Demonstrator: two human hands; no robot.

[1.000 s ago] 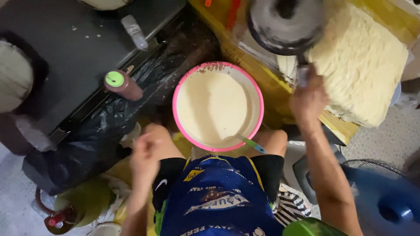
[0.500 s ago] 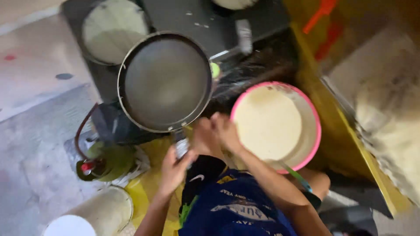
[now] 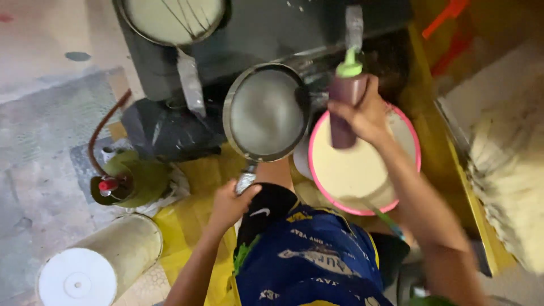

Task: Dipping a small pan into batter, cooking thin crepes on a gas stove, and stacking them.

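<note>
R hand now gripping brown squeeze bottle w/ green cap, upright over pink batter basin at 3 o'clock of pan. L hand closing round handle of round pan (shifted centre since half-sec ago), holding it level.

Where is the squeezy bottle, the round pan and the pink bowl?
squeeze bottle (image 3: pixel 344 107), head view, on its dark body above the right hand's fingers.
round pan (image 3: pixel 265 111), head view, on the middle of its grey inside.
pink bowl (image 3: pixel 417 156), head view, on its right rim.
</note>
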